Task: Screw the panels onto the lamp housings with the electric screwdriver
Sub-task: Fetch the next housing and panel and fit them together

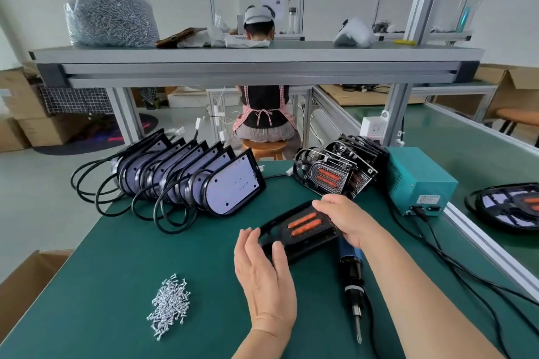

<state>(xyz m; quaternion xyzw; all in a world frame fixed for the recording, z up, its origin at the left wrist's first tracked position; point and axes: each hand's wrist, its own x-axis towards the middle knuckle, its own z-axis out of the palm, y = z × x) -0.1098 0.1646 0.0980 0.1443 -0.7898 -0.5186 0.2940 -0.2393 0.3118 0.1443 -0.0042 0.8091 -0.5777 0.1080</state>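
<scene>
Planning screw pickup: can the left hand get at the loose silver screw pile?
Likely yes: the loose silver screw pile lies uncovered on the green mat, bare mat between it and the left hand, which touches the black orange-striped panel.

A single wide-angle camera, worn on the worker's head, looked forward and down over the green surface (131,242). It sat close enough that the left grip (264,280) and right grip (347,221), both on a lamp panel (304,226), filled the lower centre. Its bowed field reached the raised shelf (256,54) and a seated person (264,114) beyond.
</scene>
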